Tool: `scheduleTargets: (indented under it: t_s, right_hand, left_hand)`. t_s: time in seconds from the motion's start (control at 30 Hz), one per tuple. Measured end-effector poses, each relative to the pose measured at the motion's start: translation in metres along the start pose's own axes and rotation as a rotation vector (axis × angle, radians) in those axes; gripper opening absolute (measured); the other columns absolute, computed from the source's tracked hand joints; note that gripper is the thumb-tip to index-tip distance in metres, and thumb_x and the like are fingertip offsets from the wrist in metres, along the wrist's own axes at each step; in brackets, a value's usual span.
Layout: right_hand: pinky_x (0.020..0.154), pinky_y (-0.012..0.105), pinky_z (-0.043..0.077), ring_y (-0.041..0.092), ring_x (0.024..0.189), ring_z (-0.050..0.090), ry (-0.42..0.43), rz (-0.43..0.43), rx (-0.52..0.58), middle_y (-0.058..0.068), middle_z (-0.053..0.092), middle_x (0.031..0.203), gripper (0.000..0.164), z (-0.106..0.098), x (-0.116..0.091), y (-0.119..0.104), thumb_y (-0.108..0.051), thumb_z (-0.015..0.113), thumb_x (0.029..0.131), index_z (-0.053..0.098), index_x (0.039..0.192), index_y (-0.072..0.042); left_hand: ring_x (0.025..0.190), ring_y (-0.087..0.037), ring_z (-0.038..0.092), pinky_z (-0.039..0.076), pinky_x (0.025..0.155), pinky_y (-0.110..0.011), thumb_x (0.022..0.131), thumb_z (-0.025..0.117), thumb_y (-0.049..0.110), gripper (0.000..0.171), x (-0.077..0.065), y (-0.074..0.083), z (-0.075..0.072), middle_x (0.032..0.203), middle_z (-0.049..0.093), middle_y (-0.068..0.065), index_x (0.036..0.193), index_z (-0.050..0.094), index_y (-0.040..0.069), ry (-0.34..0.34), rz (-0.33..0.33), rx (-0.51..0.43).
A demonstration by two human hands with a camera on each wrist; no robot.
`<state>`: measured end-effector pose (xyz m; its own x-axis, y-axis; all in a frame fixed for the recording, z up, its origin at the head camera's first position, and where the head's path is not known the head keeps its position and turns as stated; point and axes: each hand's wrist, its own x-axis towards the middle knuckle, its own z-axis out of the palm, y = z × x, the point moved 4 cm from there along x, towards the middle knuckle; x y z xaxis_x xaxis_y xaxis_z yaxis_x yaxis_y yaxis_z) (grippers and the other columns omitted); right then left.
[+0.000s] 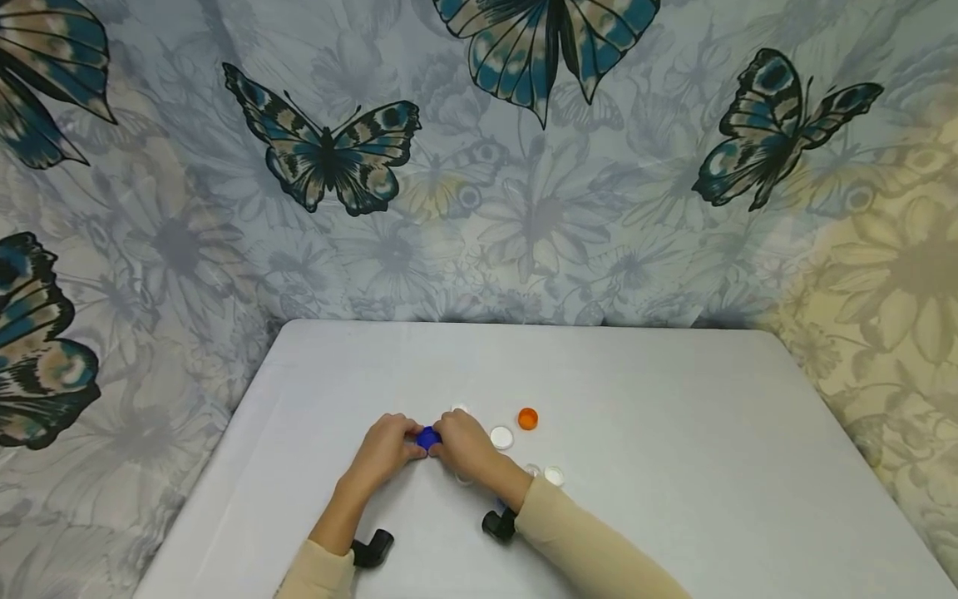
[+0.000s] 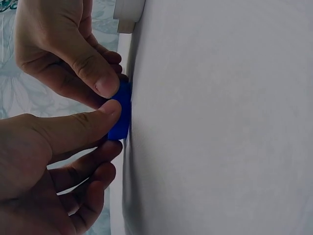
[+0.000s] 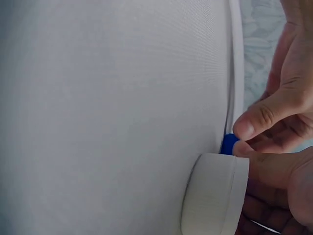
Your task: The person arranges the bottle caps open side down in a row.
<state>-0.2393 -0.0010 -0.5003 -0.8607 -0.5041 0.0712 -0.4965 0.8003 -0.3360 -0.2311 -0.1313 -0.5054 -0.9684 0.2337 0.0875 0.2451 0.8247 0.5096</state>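
Note:
Between both hands, on the white tabletop, is a small blue cap (image 1: 428, 438). My left hand (image 1: 384, 452) pinches its left side between thumb and fingers; the thumb lies over the blue cap (image 2: 120, 128) in the left wrist view. From the right, my right hand (image 1: 467, 445) pinches the same cap, its thumb close to the left one. In the right wrist view the fingers cover most of the blue cap (image 3: 229, 143). A white round lid (image 3: 210, 196) stands near the right hand there.
Right of the hands lie an orange cap (image 1: 527, 418) and a white cap (image 1: 501, 438). Another white cap (image 1: 554, 476) lies nearer the right forearm, and others are partly hidden by the right hand. The white table (image 1: 674, 433) meets a butterfly-patterned wall (image 1: 539, 249) at the back.

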Motion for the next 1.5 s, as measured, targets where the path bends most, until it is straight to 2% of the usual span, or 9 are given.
scheduleTargets:
  t_s: [0.13,0.43,0.63,0.93,1.27,1.5]
  right_hand:
    - [0.064,0.023,0.042,0.013,0.072,0.055,-0.004,0.012,0.013,0.004,0.068,0.080,0.021,-0.0016,0.0011,-0.0011,-0.024,0.079,0.081,0.075,0.090,-0.005]
    - [0.065,0.023,0.043,0.014,0.073,0.056,-0.011,0.027,0.034,0.005,0.068,0.081,0.023,-0.0004,0.0031,0.0002,-0.023,0.079,0.082,0.075,0.093,-0.004]
    - [0.065,0.023,0.043,0.014,0.074,0.056,-0.020,0.044,0.046,0.005,0.068,0.082,0.024,0.0009,0.0033,0.0005,-0.023,0.079,0.081,0.075,0.095,-0.003]
    - [0.064,0.023,0.041,0.014,0.073,0.055,-0.005,0.030,0.050,0.005,0.067,0.080,0.021,-0.0037,0.0034,-0.0013,-0.022,0.080,0.080,0.074,0.089,-0.004]
    - [0.066,0.025,0.043,0.016,0.075,0.057,0.004,0.057,0.055,0.007,0.066,0.081,0.023,-0.0041,0.0000,-0.0010,-0.020,0.080,0.079,0.074,0.093,-0.003]
    - [0.066,0.024,0.042,0.016,0.074,0.056,-0.003,0.019,0.040,0.008,0.066,0.081,0.024,-0.0038,-0.0016,-0.0023,-0.021,0.080,0.080,0.073,0.093,-0.003]
  left_hand:
    - [0.085,-0.022,0.060,0.049,0.079,-0.039,0.070,0.085,0.010,0.028,0.0006,-0.0005,-0.0016,0.088,0.071,-0.007,0.095,0.075,0.002,-0.006,-0.009,-0.007]
    - [0.082,-0.020,0.058,0.048,0.077,-0.037,0.070,0.085,0.011,0.027,0.0031,0.0032,-0.0027,0.085,0.069,-0.006,0.093,0.075,0.002,-0.016,0.008,0.052]
    - [0.083,-0.021,0.059,0.049,0.078,-0.038,0.069,0.085,0.011,0.027,0.0034,0.0016,-0.0024,0.086,0.070,-0.007,0.093,0.075,0.002,-0.020,0.005,0.019]
    - [0.090,-0.026,0.065,0.051,0.084,-0.043,0.070,0.085,0.008,0.027,0.0051,-0.0021,-0.0030,0.090,0.071,-0.008,0.095,0.074,0.002,-0.041,-0.056,-0.087]
    - [0.086,-0.022,0.064,0.051,0.080,-0.040,0.071,0.085,0.010,0.030,0.0079,0.0003,-0.0019,0.089,0.071,-0.007,0.097,0.073,0.001,-0.082,-0.080,-0.074]
    - [0.086,-0.019,0.061,0.048,0.078,-0.038,0.070,0.085,0.011,0.031,0.0071,-0.0012,-0.0014,0.086,0.071,-0.003,0.098,0.072,0.002,-0.100,-0.118,-0.086]
